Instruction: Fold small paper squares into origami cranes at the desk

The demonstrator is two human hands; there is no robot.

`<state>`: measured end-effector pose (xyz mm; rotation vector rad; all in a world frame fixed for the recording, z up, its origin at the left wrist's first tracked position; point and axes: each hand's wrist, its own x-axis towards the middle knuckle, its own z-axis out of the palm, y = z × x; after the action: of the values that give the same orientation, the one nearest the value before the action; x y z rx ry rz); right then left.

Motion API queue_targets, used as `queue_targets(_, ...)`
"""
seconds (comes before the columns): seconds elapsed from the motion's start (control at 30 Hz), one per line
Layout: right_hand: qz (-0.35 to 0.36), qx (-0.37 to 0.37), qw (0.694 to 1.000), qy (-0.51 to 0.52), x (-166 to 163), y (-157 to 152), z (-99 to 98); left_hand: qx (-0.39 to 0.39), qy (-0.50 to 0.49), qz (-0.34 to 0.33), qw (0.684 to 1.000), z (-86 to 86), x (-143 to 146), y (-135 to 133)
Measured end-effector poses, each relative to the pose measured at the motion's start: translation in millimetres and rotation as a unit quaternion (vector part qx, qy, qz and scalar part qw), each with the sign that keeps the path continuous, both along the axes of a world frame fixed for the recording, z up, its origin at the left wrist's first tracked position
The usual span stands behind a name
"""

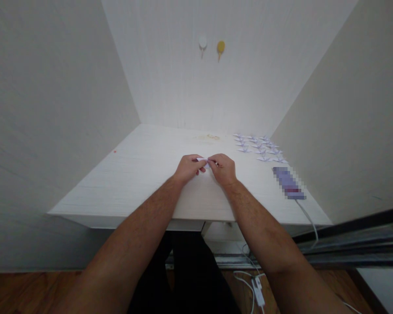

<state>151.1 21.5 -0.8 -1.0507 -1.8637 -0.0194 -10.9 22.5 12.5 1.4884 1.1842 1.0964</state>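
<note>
I see the left hand (187, 168) and right hand (223, 168) both pinching one small paper piece (203, 161) mid-table (144, 174), bare room leftward (folded cranes (260, 148), roughly a dozen, far right).

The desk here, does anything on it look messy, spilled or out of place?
One thing: a faint yellowish smudge marks the white desk near the back wall, like a stain or crumbs; too blurred to tell. The folded paper shapes lie in tidy rows, and both hands, left hand and right hand, pinch a small paper piece.
</note>
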Motion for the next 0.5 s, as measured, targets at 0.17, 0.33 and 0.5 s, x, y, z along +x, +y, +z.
queue_targets(0.17, -0.013, 0.006, 1.000, -0.008, -1.4, -0.3, -0.4, -0.012, -0.031, -0.023, 0.999, -3.6, -0.3, 2.6)
queue_targets(0.33, -0.019, -0.022, 0.999, 0.015, -2.4, -0.8, 0.2, 0.005, 0.006, -0.010, 1.000, -2.1, 0.2, 0.3)
queue_targets(0.5, 0.009, -0.076, 0.995, 0.064, -2.5, -0.9, 2.1, 0.075, 0.086, 0.035, 0.993, -3.3, -0.2, -1.1)
